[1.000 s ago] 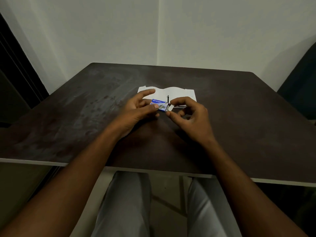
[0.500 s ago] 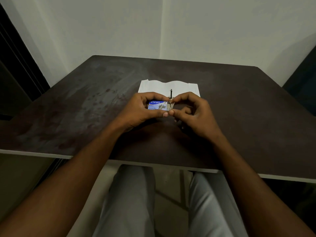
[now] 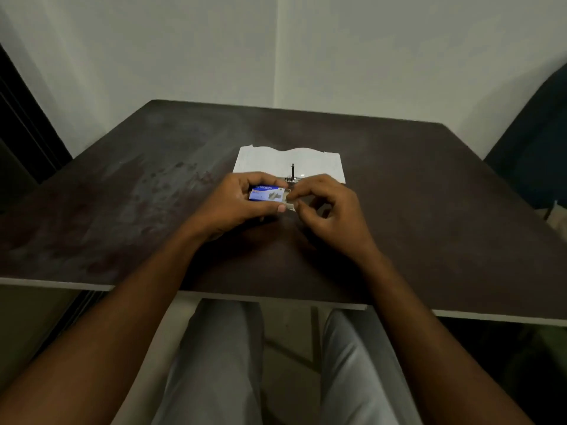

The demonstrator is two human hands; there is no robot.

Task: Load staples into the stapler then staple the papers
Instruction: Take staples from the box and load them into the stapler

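My left hand (image 3: 236, 200) grips a small blue staple box (image 3: 266, 193) just above the dark table (image 3: 429, 210), thumb under it and fingers over its top. My right hand (image 3: 328, 210) pinches at the box's right end, where a pale inner tray (image 3: 290, 205) sticks out. Behind the hands lie white papers (image 3: 260, 159), with a small open stapler (image 3: 293, 174) standing on them, its dark arm raised. My fingers partly cover the stapler's base.
The table's near edge (image 3: 276, 299) runs above my lap and grey trousers. A dark chair (image 3: 534, 154) stands at the right, and a dark door frame (image 3: 21, 124) at the left. Walls meet in a corner behind the table.
Both hands have closed in on the staple box and lifted it slightly. The right fingers now pinch the tray at its end. The camera has tilted a little downward.
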